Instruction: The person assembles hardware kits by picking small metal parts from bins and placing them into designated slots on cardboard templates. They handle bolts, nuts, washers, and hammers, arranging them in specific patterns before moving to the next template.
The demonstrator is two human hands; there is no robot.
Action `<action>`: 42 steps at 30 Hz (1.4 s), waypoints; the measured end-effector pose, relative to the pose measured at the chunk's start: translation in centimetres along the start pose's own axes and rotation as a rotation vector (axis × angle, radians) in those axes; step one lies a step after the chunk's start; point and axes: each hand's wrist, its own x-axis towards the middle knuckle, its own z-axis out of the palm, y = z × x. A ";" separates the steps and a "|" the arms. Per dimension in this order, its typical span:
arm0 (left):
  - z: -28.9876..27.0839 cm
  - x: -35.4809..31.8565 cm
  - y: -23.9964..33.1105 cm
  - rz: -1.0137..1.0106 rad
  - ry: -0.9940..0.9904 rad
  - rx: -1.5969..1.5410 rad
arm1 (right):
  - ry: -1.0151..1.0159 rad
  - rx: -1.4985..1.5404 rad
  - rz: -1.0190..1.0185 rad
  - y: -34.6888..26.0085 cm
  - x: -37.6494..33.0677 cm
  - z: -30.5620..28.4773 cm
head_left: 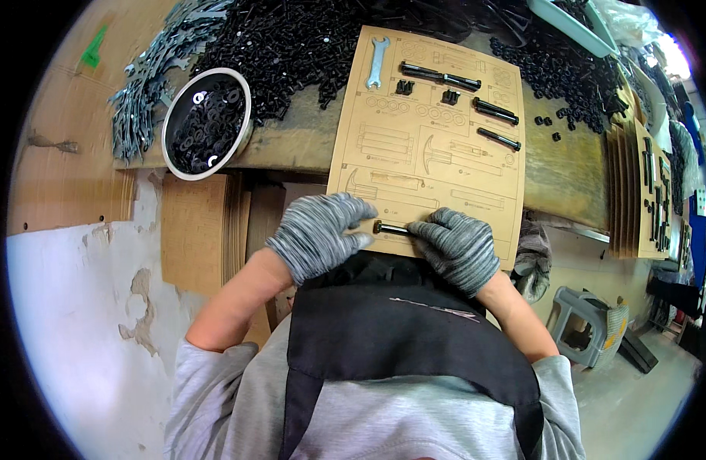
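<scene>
A printed brown cardboard sheet (445,180) lies partly on the bench and reaches over its front edge toward my lap. At its near edge lies a black bolt (391,228), head to the left. My right hand (458,249), in a grey knitted glove, has its fingertips closed on the bolt's right end. Beside the bolt head, my left hand (320,236), gloved alike, keeps thumb and fingers apart with nothing between them. Farther up the sheet sit a silver open-end wrench (378,63), long black bolts (440,76), two clusters of short screws (450,97) and shorter bolts (496,112).
A metal-rimmed bowl (244,130) of black washers stands at the bench's left front. Behind it are piles of flat metal pieces (142,100) and black screws (291,54). Black nuts (575,92) lie at right, near standing filled cards (650,192). A grey plastic stool (579,326) is on the floor.
</scene>
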 end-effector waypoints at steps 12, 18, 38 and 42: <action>-1.4 3.3 1.4 0.027 -0.048 0.028 | 0.315 0.001 0.359 6.6 -0.6 -5.5; 0.9 15.2 5.5 0.211 0.152 0.024 | 0.332 -0.004 0.458 13.6 0.9 -8.1; 1.5 20.2 4.8 0.247 0.118 -0.052 | 0.478 0.011 0.337 16.7 4.7 -13.0; -0.5 19.5 2.6 0.159 0.217 -0.015 | 0.635 -0.155 0.114 15.2 15.9 -20.7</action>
